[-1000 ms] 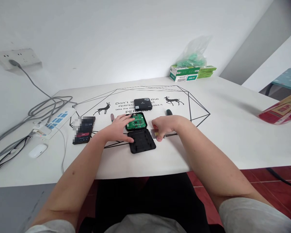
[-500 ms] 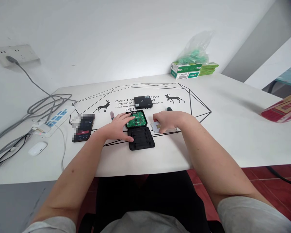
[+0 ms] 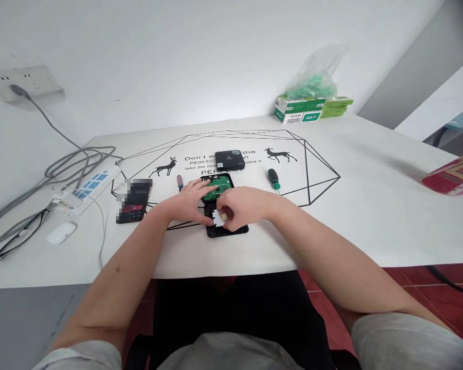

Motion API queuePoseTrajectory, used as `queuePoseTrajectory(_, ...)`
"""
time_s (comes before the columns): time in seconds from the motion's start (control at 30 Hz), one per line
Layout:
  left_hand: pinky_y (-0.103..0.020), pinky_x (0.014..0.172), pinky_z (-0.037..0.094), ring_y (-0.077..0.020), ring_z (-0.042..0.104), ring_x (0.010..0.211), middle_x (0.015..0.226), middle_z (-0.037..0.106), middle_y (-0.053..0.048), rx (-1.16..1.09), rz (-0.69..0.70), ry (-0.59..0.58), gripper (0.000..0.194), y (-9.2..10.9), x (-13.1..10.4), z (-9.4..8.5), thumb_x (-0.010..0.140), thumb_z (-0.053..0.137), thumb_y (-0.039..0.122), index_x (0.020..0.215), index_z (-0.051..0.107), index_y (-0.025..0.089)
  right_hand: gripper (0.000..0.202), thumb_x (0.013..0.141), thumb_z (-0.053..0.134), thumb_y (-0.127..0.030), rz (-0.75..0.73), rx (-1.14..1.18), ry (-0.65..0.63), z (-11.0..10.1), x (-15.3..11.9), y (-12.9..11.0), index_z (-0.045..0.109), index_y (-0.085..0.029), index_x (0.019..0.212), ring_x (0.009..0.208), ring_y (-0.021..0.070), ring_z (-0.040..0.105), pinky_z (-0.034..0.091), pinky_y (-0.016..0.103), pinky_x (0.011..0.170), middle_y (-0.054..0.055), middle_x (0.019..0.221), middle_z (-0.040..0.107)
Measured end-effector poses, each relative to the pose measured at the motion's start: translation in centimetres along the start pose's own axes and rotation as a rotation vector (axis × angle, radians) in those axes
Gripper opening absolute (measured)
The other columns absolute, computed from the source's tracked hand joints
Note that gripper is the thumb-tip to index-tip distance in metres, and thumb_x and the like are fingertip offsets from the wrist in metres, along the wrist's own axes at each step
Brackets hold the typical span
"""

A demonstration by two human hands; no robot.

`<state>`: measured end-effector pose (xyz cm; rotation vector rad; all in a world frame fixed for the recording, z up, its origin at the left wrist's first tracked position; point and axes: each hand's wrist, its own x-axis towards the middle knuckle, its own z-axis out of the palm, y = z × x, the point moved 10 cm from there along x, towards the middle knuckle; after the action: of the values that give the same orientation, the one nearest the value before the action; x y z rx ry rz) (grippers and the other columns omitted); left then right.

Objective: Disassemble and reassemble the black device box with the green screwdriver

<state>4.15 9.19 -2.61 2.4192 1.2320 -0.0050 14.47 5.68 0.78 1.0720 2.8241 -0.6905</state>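
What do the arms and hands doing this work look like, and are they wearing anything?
They belong to a person. The left hand and right hand are both bare, with no glove, ring, watch or bracelet showing. Pale grey short sleeves end near the elbows.

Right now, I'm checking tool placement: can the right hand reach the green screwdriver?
Probably yes: the green screwdriver handle lies uncovered, though the right hand would likely need to release the white piece first.

Plate (image 3: 218, 219) moved over cover (image 3: 220, 232), screwdriver (image 3: 273, 178) more exposed
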Motion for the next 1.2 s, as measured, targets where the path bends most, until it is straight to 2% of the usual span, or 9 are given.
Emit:
queuePoseTrajectory(0.2,-0.059,0.134,0.025,-0.0418,0.012,0.17,0.183,0.024,-0.011,-0.047,0.014,0.047,0.105,-0.2,-0.3,-1.2,0.081,0.081,0.062,0.171,0.039,0.029,0.016,0.074,0.073,-0.032,-0.058,0.024,-0.013,0.3,0.2,0.1,0.07,-0.019,0.084,0.078,0.0192,0.062,0.045,0.033,0.069,0.007,0.099,0.071)
queuePoseTrajectory(0.33,-0.054,0.132,0.03,-0.037,0.033,0.161,0.17,0.048,-0.013,0.005,0.019,0.248,0.074,-1.4,-0.1,-3.3,0.098,0.06,0.053,0.163,0.05,0.021,0.016,0.077,0.076,-0.034,-0.059,0.031,-0.033,0.5,0.1,0.1,0.071,-0.019,0.083,0.081,0.0202,0.063,0.046,0.033,0.073,0.005,0.093,0.068)
queuePoseTrajectory(0.5,-0.061,0.118,0.042,-0.0398,0.053,0.14,0.14,0.07,-0.016,0.19,-0.249,0.41,0.043,-4.8,0.1,-4.6,0.099,0.049,0.028,0.134,0.073,0.019,0.029,0.087,0.075,-0.048,-0.07,-0.029,0.004,-0.6,0.1,0.5,0.074,-0.02,0.09,0.094,0.0258,0.068,0.048,0.036,0.082,0.008,0.098,0.073)
queuePoseTrajectory(0.67,-0.062,0.111,0.043,-0.0424,0.053,0.134,0.132,0.072,-0.017,0.223,-0.294,0.374,0.037,-5.7,0.5,-4.0,0.097,0.052,0.026,0.123,0.08,0.023,0.05,0.101,0.059,-0.053,0.55,-0.15,0.323,-5.5,-2.6,9.8,0.066,-0.017,0.136,0.122,0.0379,0.068,0.053,0.044,0.091,0.022,0.139,0.068)
queuePoseTrajectory(0.8,-0.065,0.11,0.038,-0.0432,0.052,0.132,0.127,0.073,-0.017,0.197,-0.281,0.397,0.034,-6.2,0.8,-3.8,0.098,0.053,0.029,0.113,0.084,0.027,0.054,0.095,0.071,-0.052,0.912,-0.111,0.314,-5.7,-6.0,17.2,0.066,-0.012,0.132,0.118,0.0414,0.069,0.055,0.046,0.085,0.029,0.138,0.066)
queuePoseTrajectory(0.9,-0.065,0.109,0.038,-0.0422,0.052,0.131,0.126,0.074,-0.016,0.205,-0.269,0.402,0.033,-6.5,1.2,-3.5,0.101,0.052,0.031,0.107,0.085,0.029,0.038,0.093,0.076,-0.045,0.87,-0.034,0.291,-5.1,-5.9,19.5,0.073,-0.01,0.108,0.1,0.0351,0.071,0.054,0.041,0.077,0.024,0.105,0.075)
queuePoseTrajectory(1.0,-0.062,0.108,0.039,-0.0407,0.051,0.131,0.124,0.075,-0.015,0.222,-0.27,0.41,0.031,-6.4,1.3,-3.5,0.104,0.053,0.033,0.101,0.083,0.028,0.028,0.087,0.082,-0.034,0.834,-0.019,0.308,-5.1,-5.3,19.8,0.074,-0.01,0.099,0.098,0.0339,0.072,0.054,0.04,0.076,0.023,0.104,0.076)
queuePoseTrajectory(1.1,-0.058,0.108,0.041,-0.0387,0.055,0.128,0.12,0.075,-0.014,0.157,-0.27,0.457,0.028,-5.8,1.0,-4.2,0.104,0.052,0.031,0.097,0.078,0.025,0.035,0.089,0.077,-0.034,0.807,0.023,0.386,-5.9,-4.8,18.8,0.072,-0.01,0.115,0.103,0.0331,0.073,0.057,0.041,0.083,0.023,0.116,0.076)
queuePoseTrajectory(1.2,-0.05,0.101,0.048,-0.0328,0.062,0.113,0.112,0.074,-0.011,-0.08,-0.21,0.513,0.022,-4.6,0.4,-5.0,0.103,0.051,0.033,0.097,0.07,0.022,0.049,0.097,0.068,-0.039,0.649,0.303,0.659,-7.6,-4.5,16.3,0.063,-0.013,0.137,0.092,0.0251,0.075,0.061,0.041,0.09,0.016,0.118,0.077)
